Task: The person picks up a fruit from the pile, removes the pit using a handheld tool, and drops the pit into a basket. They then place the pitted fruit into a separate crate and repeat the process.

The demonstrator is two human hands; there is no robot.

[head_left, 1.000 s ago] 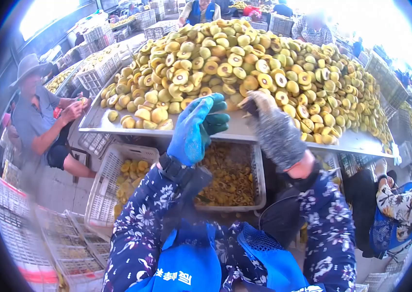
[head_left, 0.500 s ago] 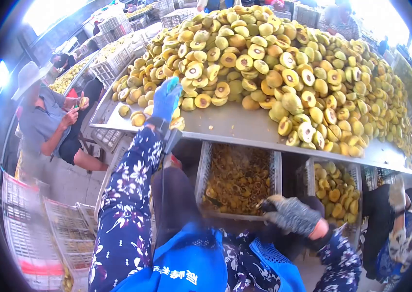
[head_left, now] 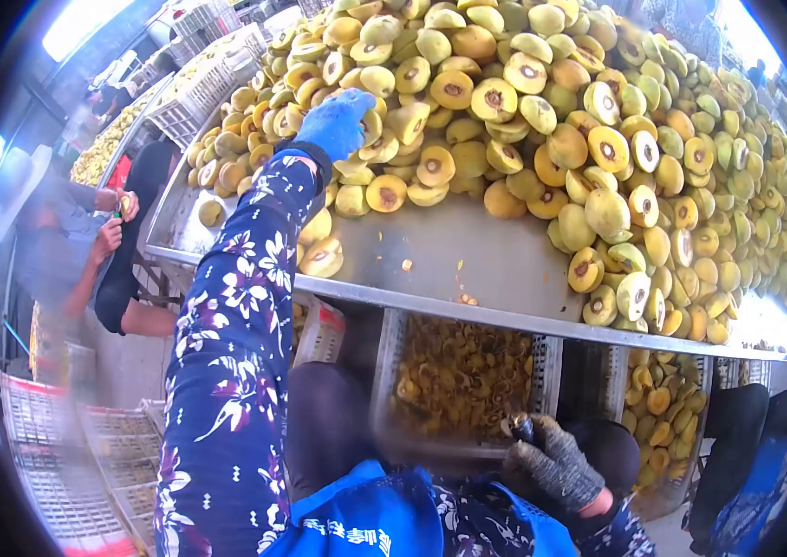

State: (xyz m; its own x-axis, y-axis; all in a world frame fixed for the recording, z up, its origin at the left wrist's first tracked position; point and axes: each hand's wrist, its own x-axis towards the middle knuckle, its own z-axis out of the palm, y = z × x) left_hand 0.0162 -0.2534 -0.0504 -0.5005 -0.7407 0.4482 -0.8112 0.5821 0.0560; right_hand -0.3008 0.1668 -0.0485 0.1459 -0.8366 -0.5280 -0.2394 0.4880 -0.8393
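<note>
My left hand point(head_left: 336, 126), in a blue glove, reaches into the near-left side of a heap of yellow-green peach halves point(head_left: 494, 100). Its fingers curl over a peach half point(head_left: 374, 126), partly hidden by the glove. Low in front of me is my right hand point(head_left: 560, 464), in a grey knit glove. It is closed round a small tool with a dark handle point(head_left: 525, 428), whose working end I cannot make out. The tool is near the front right corner of a crate of peach scraps point(head_left: 545, 376), below the table's edge.
The heap lies on a metal table point(head_left: 468, 251) with a raised front edge. A crate of peach halves point(head_left: 616, 381) stands below at right. White crates point(head_left: 119, 464) stand at lower left. A seated person in a hat point(head_left: 68, 232) works at left; another person's dark-clothed leg point(head_left: 728, 446) shows at right.
My view has shifted closer to the table. My left hand has moved over the heap, and its fingers now curl over a peach half. My right hand stays low, with the tool now showing more clearly.
</note>
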